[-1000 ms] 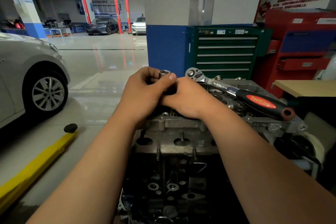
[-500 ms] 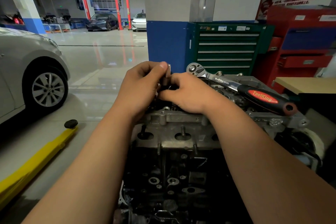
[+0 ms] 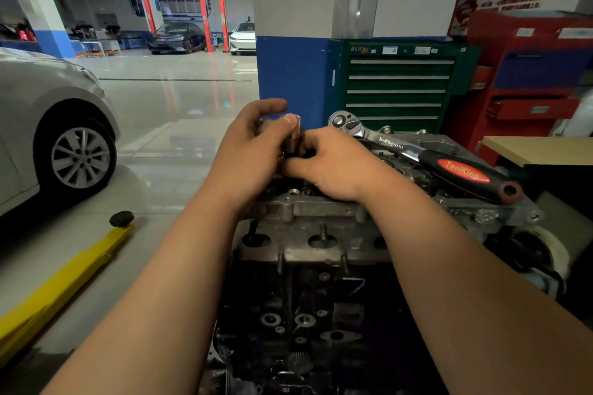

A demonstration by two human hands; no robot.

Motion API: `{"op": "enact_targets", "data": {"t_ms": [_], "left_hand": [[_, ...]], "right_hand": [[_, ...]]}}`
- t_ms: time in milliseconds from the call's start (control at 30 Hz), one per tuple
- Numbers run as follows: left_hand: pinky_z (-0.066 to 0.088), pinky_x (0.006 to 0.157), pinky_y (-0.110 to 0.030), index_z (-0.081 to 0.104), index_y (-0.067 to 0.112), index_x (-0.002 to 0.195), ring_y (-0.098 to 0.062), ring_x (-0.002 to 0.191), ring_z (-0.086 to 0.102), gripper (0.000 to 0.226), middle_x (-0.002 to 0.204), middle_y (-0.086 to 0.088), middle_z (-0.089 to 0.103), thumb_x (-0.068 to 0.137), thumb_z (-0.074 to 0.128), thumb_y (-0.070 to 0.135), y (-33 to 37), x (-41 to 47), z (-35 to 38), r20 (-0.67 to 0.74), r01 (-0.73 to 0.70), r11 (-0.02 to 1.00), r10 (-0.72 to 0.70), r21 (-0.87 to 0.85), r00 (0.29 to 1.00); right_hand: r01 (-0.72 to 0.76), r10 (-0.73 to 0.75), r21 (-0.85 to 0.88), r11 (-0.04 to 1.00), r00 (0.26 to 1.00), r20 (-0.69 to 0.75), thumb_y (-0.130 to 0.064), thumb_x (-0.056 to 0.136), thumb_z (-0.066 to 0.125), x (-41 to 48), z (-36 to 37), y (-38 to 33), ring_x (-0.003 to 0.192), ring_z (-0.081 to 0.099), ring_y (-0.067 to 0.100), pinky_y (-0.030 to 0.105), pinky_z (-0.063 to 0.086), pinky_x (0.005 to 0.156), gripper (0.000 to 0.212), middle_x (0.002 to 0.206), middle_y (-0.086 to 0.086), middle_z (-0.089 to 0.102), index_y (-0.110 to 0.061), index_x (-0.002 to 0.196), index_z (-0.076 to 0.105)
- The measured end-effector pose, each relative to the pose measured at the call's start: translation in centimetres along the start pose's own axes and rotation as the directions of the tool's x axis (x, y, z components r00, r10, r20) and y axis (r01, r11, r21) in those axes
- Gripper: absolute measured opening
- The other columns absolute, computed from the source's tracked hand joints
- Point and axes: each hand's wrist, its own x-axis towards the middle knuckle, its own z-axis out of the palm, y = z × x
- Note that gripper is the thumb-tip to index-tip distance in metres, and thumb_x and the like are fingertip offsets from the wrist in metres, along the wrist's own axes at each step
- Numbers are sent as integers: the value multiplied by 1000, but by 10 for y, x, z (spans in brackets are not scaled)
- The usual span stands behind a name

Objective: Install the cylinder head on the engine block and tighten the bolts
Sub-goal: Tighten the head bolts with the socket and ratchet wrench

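Closest to you, the dark engine block (image 3: pixel 305 314) stands between your forearms, and the grey cylinder head (image 3: pixel 321 234) sits on top of it, its ports and studs facing you. Off to your left, a yellow lift arm (image 3: pixel 64 282) lies on the glossy floor. Above the near-left part of the head, your left hand (image 3: pixel 247 154) is curled, with the thumb pressed against a small metal socket (image 3: pixel 296 130) that it pinches upright. Your right hand (image 3: pixel 337 163) is curled too, its fingertips tucked against the left hand just under the socket; you cannot tell whether it has hold of anything there, because the knuckles hide it. Just beyond your right hand, a ratchet (image 3: pixel 417 154) with a black and red handle lies across the top of the head. Behind it stand a green tool cabinet (image 3: pixel 398 86) and a red cabinet (image 3: pixel 529 74), and to the far left is a silver car (image 3: pixel 48 112).
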Motion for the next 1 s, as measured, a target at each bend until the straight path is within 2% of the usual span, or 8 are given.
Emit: {"op": "enact_targets", "data": {"t_ms": [67, 200, 300, 433, 600, 700, 800, 1000], "left_hand": [[46, 62, -23, 60, 23, 101, -3, 66, 61, 16, 78, 6, 65, 87, 63, 31, 0, 0, 0, -4, 11, 1000, -11, 22, 1000], [45, 56, -15, 63, 17, 81, -4, 64, 61, 18, 69, 7, 66, 84, 68, 33, 0, -1, 1, 4, -33, 995, 33, 91, 999], [48, 63, -22, 67, 16, 74, -7, 69, 62, 23, 71, 2, 67, 88, 59, 33, 0, -2, -1, 16, -34, 996, 33, 86, 999], [50, 71, -29, 69, 20, 86, -10, 78, 66, 18, 81, -2, 70, 85, 57, 34, 2, -3, 0, 51, 11, 1000, -11, 8, 999], [47, 59, -16, 63, 20, 84, -5, 68, 64, 13, 72, 7, 68, 82, 71, 29, 0, -3, -1, 8, -49, 997, 48, 65, 999], [48, 64, -16, 69, 21, 84, -4, 72, 64, 10, 75, 8, 69, 89, 62, 25, 1, -5, -1, 22, -58, 996, 57, 74, 998], [50, 72, -26, 71, 24, 90, -8, 81, 66, 14, 83, 8, 71, 89, 57, 27, 3, -3, -1, 57, 20, 1000, -20, 9, 998], [47, 61, -15, 65, 22, 87, -3, 67, 64, 10, 69, 9, 68, 83, 70, 29, 0, -1, -1, 28, -58, 996, 56, 61, 998]], "right_hand": [[9, -9, -10, 1000, 1000, -21, -31, 80, 71, 0, 2, 0, 61, 57, 4, 26, 47, 62, 11, 65, -8, 65, -23, 74, 66], [21, -20, -34, 999, 999, 31, -30, 83, 65, -2, 2, -2, 75, 63, 2, 23, 50, 67, 19, 82, -10, 69, -25, 101, 68], [14, -11, -54, 998, 999, 52, -27, 84, 65, -3, 0, -3, 73, 62, 7, 28, 49, 66, 9, 78, -7, 68, -21, 90, 68], [-8, 8, -64, 998, 1000, 8, -32, 81, 68, -2, 1, -1, 64, 60, 9, 29, 48, 64, 14, 69, -3, 66, -19, 76, 66], [8, -6, -74, 997, 999, 31, -32, 82, 64, -3, 2, -3, 84, 66, 12, 33, 54, 78, 25, 89, -4, 71, -22, 104, 69], [-4, 7, -76, 997, 999, 33, -26, 82, 63, -2, -1, -3, 74, 63, 11, 30, 50, 69, 2, 75, -7, 67, -25, 80, 65], [-20, 20, -51, 999, 1000, -3, -29, 80, 69, -2, 0, -2, 58, 56, 4, 24, 43, 56, 16, 61, -9, 62, -25, 67, 61], [-15, 15, -25, 1000, 1000, 9, -30, 80, 67, -1, 1, -3, 81, 67, 11, 36, 55, 79, 23, 85, -3, 72, -20, 100, 71]]}}
